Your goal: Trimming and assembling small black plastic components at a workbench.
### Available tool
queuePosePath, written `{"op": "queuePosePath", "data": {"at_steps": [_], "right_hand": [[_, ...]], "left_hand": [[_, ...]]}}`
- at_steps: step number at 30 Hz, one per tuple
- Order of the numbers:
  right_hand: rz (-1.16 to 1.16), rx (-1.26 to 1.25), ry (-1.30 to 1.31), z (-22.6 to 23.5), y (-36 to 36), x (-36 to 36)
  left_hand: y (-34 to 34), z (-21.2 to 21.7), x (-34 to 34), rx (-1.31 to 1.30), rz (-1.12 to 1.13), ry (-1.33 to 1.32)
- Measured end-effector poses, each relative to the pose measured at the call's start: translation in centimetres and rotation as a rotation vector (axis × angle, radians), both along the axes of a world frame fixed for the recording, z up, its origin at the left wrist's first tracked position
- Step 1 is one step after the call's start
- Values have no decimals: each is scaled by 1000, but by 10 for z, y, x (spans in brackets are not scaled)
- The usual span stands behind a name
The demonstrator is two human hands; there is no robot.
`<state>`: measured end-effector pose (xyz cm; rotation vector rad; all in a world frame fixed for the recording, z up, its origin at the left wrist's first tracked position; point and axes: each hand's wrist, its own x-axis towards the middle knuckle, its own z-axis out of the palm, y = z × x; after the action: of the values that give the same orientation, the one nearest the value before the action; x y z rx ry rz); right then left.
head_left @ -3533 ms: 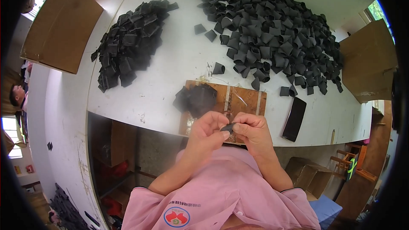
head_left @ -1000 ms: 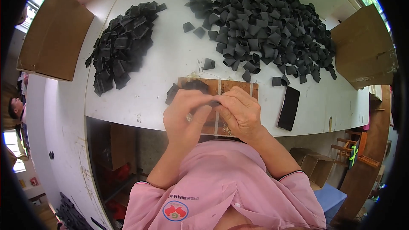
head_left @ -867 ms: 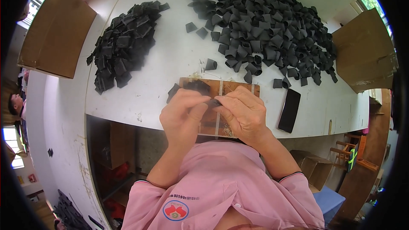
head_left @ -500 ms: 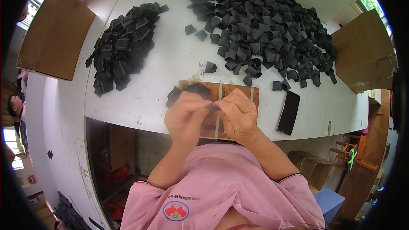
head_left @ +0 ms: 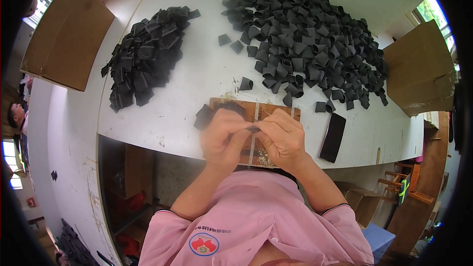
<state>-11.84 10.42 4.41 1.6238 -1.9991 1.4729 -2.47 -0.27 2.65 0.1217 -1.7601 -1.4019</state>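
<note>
Over a small brown wooden board (head_left: 250, 109) with pale strips, my two hands meet at the fingertips. Between them is a small dark piece (head_left: 253, 129), mostly covered by the fingers. My left hand (head_left: 220, 139) pinches its left end, thumb below. From the other side my right hand (head_left: 283, 137) pinches it too. A flat black fabric-like piece (head_left: 203, 117) lies at the board's left edge, next to my left hand. Another black piece (head_left: 231, 107) shows just beyond that hand's knuckles. One short black sleeve (head_left: 245, 83) stands on the table beyond the board.
A large heap of black sleeves (head_left: 305, 44) covers the far right of the white table (head_left: 197, 76). Flatter black pieces form a smaller pile (head_left: 148, 54) at left. A phone (head_left: 333, 138) lies right of the board. Cardboard boxes (head_left: 69, 32) flank both sides.
The view has shifted a little. My hands remain joined at the dark piece, with the fingers slightly re-angled and more of the board's near part showing.
</note>
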Motion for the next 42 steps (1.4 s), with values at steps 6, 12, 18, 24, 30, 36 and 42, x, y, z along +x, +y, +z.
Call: {"op": "queuePosePath", "data": {"at_steps": [6,12,18,24,30,36,42], "right_hand": [[0,2,37,-1,-5,-6],[-193,-225,-867,25,8,-52],[-73,173,-1068,-26,28,7],[73,398,-794,-43,32,38],[234,407,-1587,-49,16,40],[334,43,-1929,-40,17,41],[78,145,-1357,-30,30,37]], "left_hand": [[-6,-16,-5,-163,82,9],[-54,-77,35,177,494,-640],[-67,-125,40,-111,473,-981],[-61,-105,46,-42,478,-729],[-23,-40,47,-345,45,-343],[18,-34,44,-273,55,-170],[20,-13,43,727,-197,-213]]}}
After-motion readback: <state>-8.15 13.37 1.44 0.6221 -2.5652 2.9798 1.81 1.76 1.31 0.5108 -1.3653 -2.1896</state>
